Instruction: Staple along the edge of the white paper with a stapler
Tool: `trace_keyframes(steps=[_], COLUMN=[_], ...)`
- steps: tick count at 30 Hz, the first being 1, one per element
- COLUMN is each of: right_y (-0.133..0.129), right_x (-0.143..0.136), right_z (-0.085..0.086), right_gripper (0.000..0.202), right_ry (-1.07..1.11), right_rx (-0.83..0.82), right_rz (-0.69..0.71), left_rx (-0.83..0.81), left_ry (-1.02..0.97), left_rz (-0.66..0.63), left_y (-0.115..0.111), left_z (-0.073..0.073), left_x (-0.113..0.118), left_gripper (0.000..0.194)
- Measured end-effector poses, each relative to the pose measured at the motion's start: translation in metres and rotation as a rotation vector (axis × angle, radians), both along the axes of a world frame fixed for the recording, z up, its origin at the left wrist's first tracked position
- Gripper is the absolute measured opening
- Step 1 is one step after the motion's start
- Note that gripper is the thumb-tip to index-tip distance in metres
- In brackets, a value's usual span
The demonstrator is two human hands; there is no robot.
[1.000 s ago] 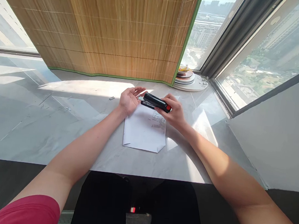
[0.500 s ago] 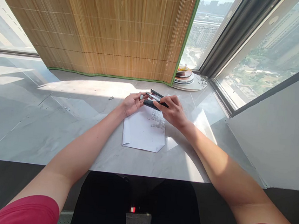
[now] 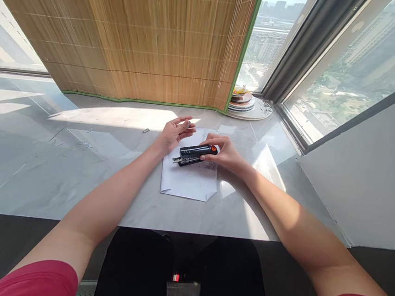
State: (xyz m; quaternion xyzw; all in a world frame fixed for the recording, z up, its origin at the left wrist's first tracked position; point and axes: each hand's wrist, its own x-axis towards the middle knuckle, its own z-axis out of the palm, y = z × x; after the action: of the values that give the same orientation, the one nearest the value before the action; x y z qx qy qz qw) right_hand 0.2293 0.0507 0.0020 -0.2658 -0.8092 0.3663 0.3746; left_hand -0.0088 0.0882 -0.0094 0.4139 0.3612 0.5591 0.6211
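My right hand [image 3: 225,152] grips a black stapler [image 3: 197,152] by its rear end, near an orange spot. The stapler lies level over the paper, its metal staple channel poking out at the front left. To its upper left, my left hand [image 3: 177,134] is palm up. A small grey piece, which looks like a strip of staples [image 3: 188,125], is pinched at its thumb, with the other fingers loosely spread. Beneath the stapler is a white sheet of paper [image 3: 187,184] with folded lower corners and rows of dark marks, partly hidden.
Another small grey strip [image 3: 146,130] lies on the marble-look counter [image 3: 86,179] to the left, with tiny scattered bits around. A bamboo blind [image 3: 152,41] hangs at the back. Stacked plates [image 3: 241,106] stand in the corner by the window.
The stapler has come down and toward me, turning so its top and orange spot show. It was held tilted against my left fingers; now the left hand is apart from it.
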Motion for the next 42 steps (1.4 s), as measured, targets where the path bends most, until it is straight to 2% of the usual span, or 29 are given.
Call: trace_keyframes(steps=[2,5,7,9,13,20,26,29,32,34,36,38,42], right_y=[0.001,0.001,0.001,-0.001,-0.002,0.0,-0.003,0.009,0.034,0.05,0.062,0.067,0.066], right_x=[-0.002,-0.003,-0.004,-0.005,-0.009,-0.01,-0.012,0.0,0.029,0.05,0.066,0.074,0.073], right_z=[0.0,0.003,0.004,0.004,0.001,-0.003,0.001,0.0,-0.007,-0.014,-0.022,-0.028,-0.031], right_gripper=[0.036,0.039,0.039,0.037,0.034,0.018,0.018,0.018,0.015,0.012,0.011,0.01,0.01], right_ry=[-0.049,-0.061,-0.003,0.066,0.087,0.064,0.047,0.06,0.061,0.062,0.068,0.077,0.073], right_rx=[-0.01,-0.001,0.017,0.039,0.064,0.136,0.161,0.137,0.093,0.015,-0.09,-0.161,-0.199], right_rz=[0.043,0.076,0.023,-0.091,-0.227,-0.237,-0.233,-0.388,-0.673,-0.863,-0.973,-0.992,-0.904], left_rx=[0.069,0.159,0.209,0.239,0.226,0.258,0.281,0.226,0.169,0.152,0.165,0.197,0.223], left_ry=[0.091,0.198,0.237,0.249,0.275,0.317,0.302,0.249,0.195,0.187,0.194,0.206,0.228], left_rz=[-0.061,-0.124,-0.14,-0.139,-0.169,-0.229,-0.255,-0.166,-0.063,-0.037,-0.035,-0.032,-0.013], left_y=[-0.004,-0.007,-0.008,-0.009,-0.013,-0.02,-0.019,-0.017,-0.013,-0.011,-0.01,-0.009,-0.008], left_z=[0.0,0.0,-0.001,-0.001,0.002,0.009,0.008,0.006,0.005,0.004,0.003,0.002,0.001], left_x=[0.001,0.003,0.004,0.005,0.006,0.008,0.008,0.008,0.008,0.008,0.007,0.006,0.005], left_gripper=[0.047,0.05,0.048,0.046,0.045,0.046,0.052,0.054,0.049,0.046,0.045,0.044,0.042])
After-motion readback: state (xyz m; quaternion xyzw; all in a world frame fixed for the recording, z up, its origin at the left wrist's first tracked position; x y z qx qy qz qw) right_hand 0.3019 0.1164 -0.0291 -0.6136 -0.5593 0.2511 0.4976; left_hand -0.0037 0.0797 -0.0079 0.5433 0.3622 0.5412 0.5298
